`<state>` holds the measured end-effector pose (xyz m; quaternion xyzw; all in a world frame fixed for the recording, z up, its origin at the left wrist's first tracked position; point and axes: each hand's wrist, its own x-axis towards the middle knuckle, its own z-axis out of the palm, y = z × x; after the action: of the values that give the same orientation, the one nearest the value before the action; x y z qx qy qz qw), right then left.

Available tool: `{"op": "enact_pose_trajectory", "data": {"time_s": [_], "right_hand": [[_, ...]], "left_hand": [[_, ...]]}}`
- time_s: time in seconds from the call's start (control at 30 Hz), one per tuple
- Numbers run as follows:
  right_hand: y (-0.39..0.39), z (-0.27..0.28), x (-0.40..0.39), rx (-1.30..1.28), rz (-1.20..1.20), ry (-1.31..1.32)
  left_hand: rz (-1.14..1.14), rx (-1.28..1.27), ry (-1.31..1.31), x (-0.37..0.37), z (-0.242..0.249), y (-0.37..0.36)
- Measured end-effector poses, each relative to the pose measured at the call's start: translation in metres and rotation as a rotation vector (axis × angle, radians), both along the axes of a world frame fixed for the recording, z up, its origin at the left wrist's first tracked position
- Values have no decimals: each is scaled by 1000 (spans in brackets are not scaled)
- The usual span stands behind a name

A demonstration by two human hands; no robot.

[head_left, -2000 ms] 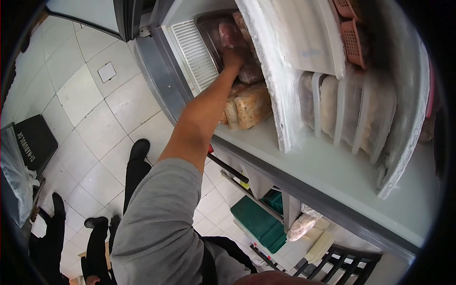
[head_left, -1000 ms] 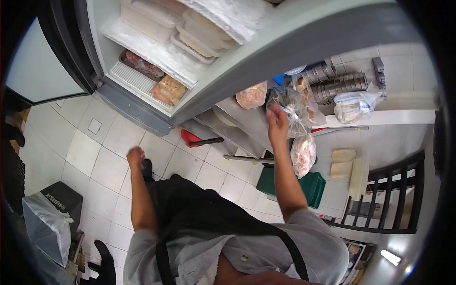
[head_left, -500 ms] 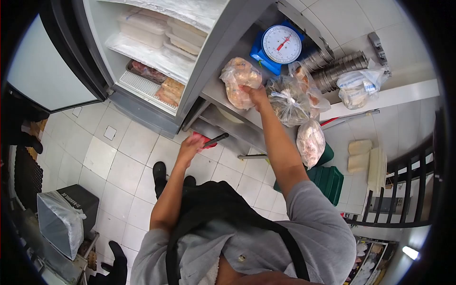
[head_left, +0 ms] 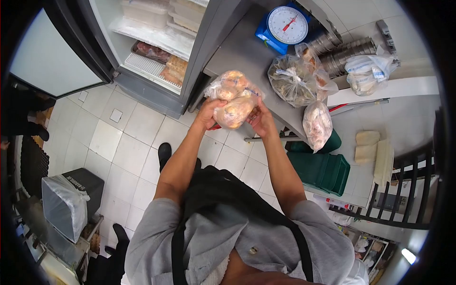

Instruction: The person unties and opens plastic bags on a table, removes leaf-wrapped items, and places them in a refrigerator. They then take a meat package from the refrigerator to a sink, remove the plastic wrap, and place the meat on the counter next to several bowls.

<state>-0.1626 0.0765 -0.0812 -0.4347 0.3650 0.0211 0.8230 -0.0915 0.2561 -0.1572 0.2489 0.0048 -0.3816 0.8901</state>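
While both hands meet in front of the chest, I see open tiled floor below them and to the left, with the counter edge just beyond on the right. My left hand and right hand each curl their fingers around one clear bag of chicken, held up just off the counter's near edge, beside the open freezer. I count three more filled bags: one knotted bag on the counter, one hanging bag past its right edge, and one white bag far right by the wall. One blue scale stands at the far end. The held bag is bulging, pale yellow-pink, wrinkled plastic over lumpy pieces.
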Motion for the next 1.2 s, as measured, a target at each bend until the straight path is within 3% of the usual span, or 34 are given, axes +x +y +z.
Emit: {"op": "enact_pose_trajectory", "data": {"time_s": [0.13, 0.33, 0.5, 0.67, 0.73, 0.87, 1.1, 1.2], "right_hand": [[8, -7, -2, 114, 7, -178], [26, -17, -18, -98, 149, -200], [57, -21, -11, -60, 228, -159], [92, -42, 4, -97, 520, -2], [115, -57, 11, 11, 576, 37], [162, -130, 15, 21, 612, 170], [208, -274, 34, 11, 628, 330], [217, -309, 37, 38, 618, 380]], "left_hand": [[-118, -36, 58, -17, -16, 18], [-128, -73, 59, -44, -18, 52], [-131, -161, 82, -55, -31, 86], [62, -214, 207, -79, -94, 111], [130, -254, 246, -86, -118, 118], [355, -248, 330, -99, -156, 157], [431, -203, 563, -119, -307, 175], [519, -209, 620, -126, -335, 181]]}}
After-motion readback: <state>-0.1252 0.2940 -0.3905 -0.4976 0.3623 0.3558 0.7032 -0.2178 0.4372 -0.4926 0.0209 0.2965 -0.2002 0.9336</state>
